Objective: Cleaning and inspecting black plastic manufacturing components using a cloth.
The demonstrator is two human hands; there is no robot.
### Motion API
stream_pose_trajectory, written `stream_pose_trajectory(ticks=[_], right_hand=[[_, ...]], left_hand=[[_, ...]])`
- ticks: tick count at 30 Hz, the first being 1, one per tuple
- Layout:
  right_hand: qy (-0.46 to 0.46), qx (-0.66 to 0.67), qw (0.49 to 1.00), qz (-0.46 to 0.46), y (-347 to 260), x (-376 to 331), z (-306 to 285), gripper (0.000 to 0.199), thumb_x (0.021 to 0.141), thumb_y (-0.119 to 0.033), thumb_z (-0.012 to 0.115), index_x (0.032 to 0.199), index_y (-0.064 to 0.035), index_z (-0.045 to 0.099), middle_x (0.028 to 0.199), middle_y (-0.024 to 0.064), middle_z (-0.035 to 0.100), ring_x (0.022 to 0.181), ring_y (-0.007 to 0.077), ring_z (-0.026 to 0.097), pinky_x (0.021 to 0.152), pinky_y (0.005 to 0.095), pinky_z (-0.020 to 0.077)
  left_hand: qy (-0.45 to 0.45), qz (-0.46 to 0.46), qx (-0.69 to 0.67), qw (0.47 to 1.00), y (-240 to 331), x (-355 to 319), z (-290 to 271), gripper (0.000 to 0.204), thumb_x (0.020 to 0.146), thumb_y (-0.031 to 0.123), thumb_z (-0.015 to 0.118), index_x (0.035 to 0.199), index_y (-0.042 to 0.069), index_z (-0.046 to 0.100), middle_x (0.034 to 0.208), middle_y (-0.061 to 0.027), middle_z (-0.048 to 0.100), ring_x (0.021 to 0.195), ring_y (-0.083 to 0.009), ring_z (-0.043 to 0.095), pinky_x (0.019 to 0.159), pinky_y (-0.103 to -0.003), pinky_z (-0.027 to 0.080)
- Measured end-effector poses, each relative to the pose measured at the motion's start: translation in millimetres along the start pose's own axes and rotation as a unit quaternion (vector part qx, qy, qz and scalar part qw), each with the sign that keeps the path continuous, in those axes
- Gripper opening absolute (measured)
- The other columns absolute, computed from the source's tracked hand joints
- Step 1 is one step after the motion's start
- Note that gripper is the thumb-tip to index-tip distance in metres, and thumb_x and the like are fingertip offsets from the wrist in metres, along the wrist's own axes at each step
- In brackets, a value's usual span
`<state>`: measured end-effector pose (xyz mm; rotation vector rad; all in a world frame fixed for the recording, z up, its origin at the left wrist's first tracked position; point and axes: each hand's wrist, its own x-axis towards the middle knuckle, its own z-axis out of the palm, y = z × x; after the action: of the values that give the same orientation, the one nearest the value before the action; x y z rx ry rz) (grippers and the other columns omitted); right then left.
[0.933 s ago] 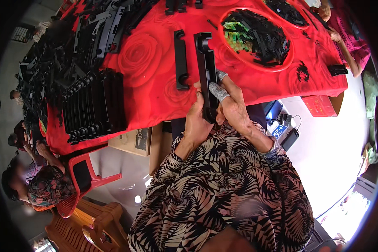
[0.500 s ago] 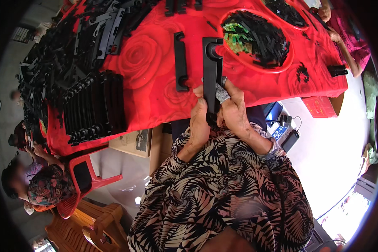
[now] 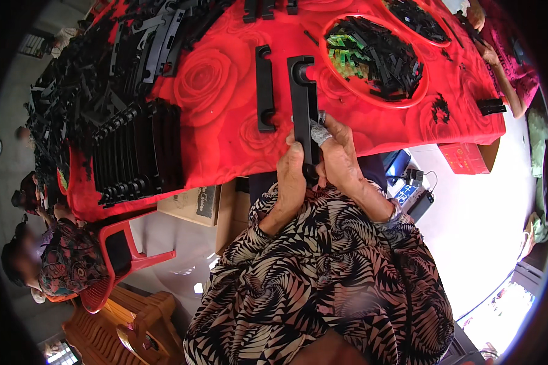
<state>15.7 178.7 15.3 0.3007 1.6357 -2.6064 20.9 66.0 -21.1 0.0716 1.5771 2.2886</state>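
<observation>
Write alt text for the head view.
Left hand and right hand grip a long black bar at a red table. A second bar lies left of it, then a row of black parts; a red basket of pieces sits to the right.

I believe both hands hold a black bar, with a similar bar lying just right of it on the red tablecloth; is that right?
Not quite: the head view shows the similar bar lying left of the held black bar, on the red tablecloth.
</observation>
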Motion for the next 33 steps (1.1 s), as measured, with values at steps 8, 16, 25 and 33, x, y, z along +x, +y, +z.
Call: stream_pose_trajectory(ticks=[8, 16, 25, 33], right_hand=[[-0.016, -0.121, 0.975, -0.183, 20.8, 12.5, -12.6, 0.033, 0.089, -0.003, 0.059, 0.121, 0.0017, 0.052, 0.097, 0.0104, 0.065, 0.056, 0.0119, 0.062, 0.049, 0.0258, 0.0501], [0.061, -0.511, 0.787, -0.342, -7.5, -7.8, -5.7, 0.07, 0.059, 0.004, 0.067, 0.127, 0.0021, 0.049, 0.124, 0.0255, 0.051, 0.118, 0.0426, 0.047, 0.089, 0.0453, 0.0489], [0.035, -0.568, 0.764, -0.304, -7.4, -13.2, -18.4, 0.055, 0.057, 0.003, 0.064, 0.11, 0.0084, 0.05, 0.106, 0.0285, 0.061, 0.109, 0.0517, 0.052, 0.086, 0.0516, 0.0493], [0.056, -0.583, 0.749, -0.31, 3.7, -9.1, -31.3, 0.056, 0.063, -0.001, 0.069, 0.116, 0.0078, 0.052, 0.099, 0.0305, 0.062, 0.096, 0.0492, 0.06, 0.081, 0.0487, 0.0525]], left_hand=[[-0.046, -0.111, -0.107, 0.987, -11.9, 7.2, -20.8, 0.058, 0.101, 0.054, 0.029, 0.092, 0.004, 0.056, 0.06, -0.0061, 0.053, 0.047, -0.0167, 0.051, 0.045, -0.027, 0.042], [0.043, -0.117, -0.119, 0.985, -8.3, 11.1, -11.2, 0.05, 0.101, 0.05, 0.037, 0.1, 0.005, 0.06, 0.082, -0.0051, 0.061, 0.07, -0.0153, 0.059, 0.06, -0.03, 0.047], [-0.002, -0.051, 0.045, 0.998, 4.8, 0.8, -9.4, 0.049, 0.102, 0.046, 0.039, 0.082, 0.003, 0.052, 0.059, -0.0039, 0.051, 0.048, -0.0127, 0.049, 0.045, -0.026, 0.039], [-0.011, -0.069, 0.104, 0.992, 3.0, 1.5, -9.8, 0.047, 0.1, 0.046, 0.043, 0.087, 0.001, 0.053, 0.057, -0.0027, 0.048, 0.045, -0.0114, 0.048, 0.043, -0.026, 0.038]])
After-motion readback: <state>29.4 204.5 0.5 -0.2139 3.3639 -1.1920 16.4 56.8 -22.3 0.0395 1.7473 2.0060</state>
